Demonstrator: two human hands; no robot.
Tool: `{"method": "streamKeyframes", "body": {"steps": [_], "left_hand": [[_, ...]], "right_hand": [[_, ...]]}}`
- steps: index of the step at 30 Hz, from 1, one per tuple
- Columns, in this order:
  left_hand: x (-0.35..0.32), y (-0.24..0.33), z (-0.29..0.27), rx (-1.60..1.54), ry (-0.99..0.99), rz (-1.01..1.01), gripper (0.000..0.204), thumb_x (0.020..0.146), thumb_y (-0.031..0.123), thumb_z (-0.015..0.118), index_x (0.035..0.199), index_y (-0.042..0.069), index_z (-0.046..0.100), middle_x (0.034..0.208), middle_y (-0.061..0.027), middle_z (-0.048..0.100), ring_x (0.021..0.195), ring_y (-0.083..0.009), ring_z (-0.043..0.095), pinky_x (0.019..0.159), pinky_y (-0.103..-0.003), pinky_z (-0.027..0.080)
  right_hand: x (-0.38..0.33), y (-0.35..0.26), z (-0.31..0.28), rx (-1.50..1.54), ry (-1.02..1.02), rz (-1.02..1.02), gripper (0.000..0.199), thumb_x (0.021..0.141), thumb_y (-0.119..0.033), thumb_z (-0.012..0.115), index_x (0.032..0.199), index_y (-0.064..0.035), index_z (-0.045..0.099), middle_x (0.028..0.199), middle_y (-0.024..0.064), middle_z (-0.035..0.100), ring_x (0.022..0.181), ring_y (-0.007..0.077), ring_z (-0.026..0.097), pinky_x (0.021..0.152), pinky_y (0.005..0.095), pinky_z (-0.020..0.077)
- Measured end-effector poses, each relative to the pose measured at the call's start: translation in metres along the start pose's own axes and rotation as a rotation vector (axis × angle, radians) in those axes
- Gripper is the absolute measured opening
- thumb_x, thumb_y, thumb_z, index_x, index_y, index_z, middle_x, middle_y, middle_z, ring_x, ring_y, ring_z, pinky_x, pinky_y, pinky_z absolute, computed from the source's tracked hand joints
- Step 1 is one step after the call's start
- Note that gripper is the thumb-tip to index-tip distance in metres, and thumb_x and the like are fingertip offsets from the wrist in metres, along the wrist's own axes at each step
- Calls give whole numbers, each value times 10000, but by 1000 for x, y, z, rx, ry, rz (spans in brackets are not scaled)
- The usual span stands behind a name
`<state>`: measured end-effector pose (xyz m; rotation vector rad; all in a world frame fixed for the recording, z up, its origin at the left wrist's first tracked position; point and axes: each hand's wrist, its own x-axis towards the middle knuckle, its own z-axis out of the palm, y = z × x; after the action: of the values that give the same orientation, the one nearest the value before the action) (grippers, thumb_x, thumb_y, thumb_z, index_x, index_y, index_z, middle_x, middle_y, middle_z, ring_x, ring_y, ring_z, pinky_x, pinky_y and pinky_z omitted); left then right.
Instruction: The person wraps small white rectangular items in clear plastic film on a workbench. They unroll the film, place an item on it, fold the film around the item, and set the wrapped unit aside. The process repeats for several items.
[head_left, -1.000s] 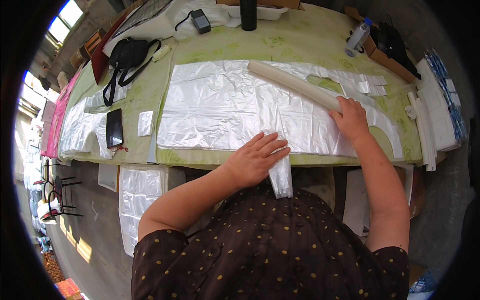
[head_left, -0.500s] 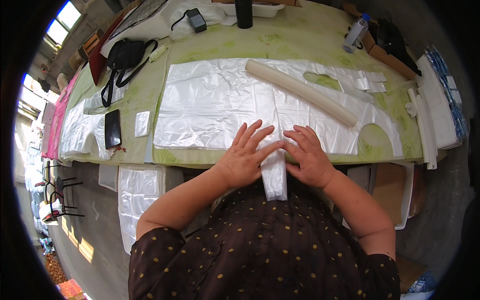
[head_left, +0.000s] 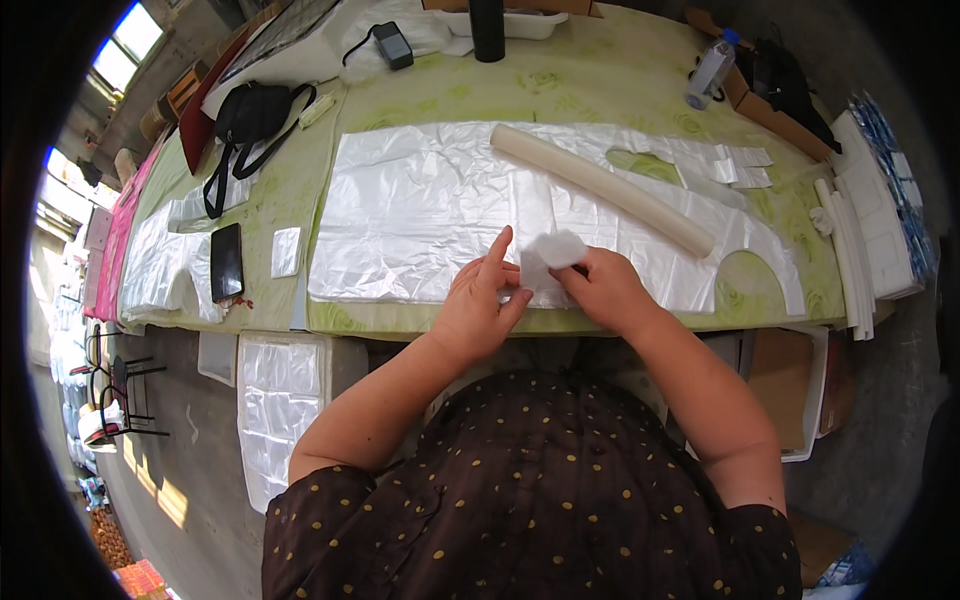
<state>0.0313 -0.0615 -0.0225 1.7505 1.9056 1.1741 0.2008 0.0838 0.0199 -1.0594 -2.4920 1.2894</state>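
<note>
Here's the folded strip (head_left: 557, 248), clear plastic gone milky white where the layers stack up, its loose end curled up and bunched into a soft rounded flap. It sits on the near side of the pale tube (head_left: 600, 190), roughly below the tube's middle. The right hand (head_left: 610, 290) has it, thumb and curled fingers pinching the flap's edge, just nearer the body than the tube. And the left hand (head_left: 480, 308), left of the tube's lower end, is spread: index finger up, thumb stretched away from it; whether its other fingers touch the strip, I cannot tell.

What a change in half a second! Back then that strip hung flat over the table edge with both hands together on it; now the end is up over the table and the hands have parted. The tube hasn't budged.

Under the tube lies the big plastic sheet (head_left: 420, 220), shiny and wrinkled. Well left of the tube, there's a small folded packet (head_left: 285, 252), then a black phone (head_left: 227, 262); beyond the tube's upper end stands a dark cylinder (head_left: 487, 30).
</note>
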Motion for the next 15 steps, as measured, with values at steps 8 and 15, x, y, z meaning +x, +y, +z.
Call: {"method": "streamKeyframes", "body": {"steps": [8, 15], "left_hand": [[29, 21, -26, -138, -202, -383, 773, 941, 160, 670, 1589, 5, 278, 864, -118, 720, 942, -315, 683, 924, -418, 510], [26, 24, -21, 383, -172, -19, 691, 913, 437, 714, 1519, 196, 487, 1622, -169, 308, 1472, -389, 320, 1187, -568, 277]], "right_hand": [[34, -8, -6, -43, -49, 171, 296, 932, -333, 638, 1034, -71, 731, 827, 72, 756, 754, 232, 715, 727, 379, 541], [34, -15, -5, -68, -54, 240, 288, 921, -330, 635, 1036, -81, 721, 870, 79, 762, 821, 233, 733, 757, 395, 550]]}}
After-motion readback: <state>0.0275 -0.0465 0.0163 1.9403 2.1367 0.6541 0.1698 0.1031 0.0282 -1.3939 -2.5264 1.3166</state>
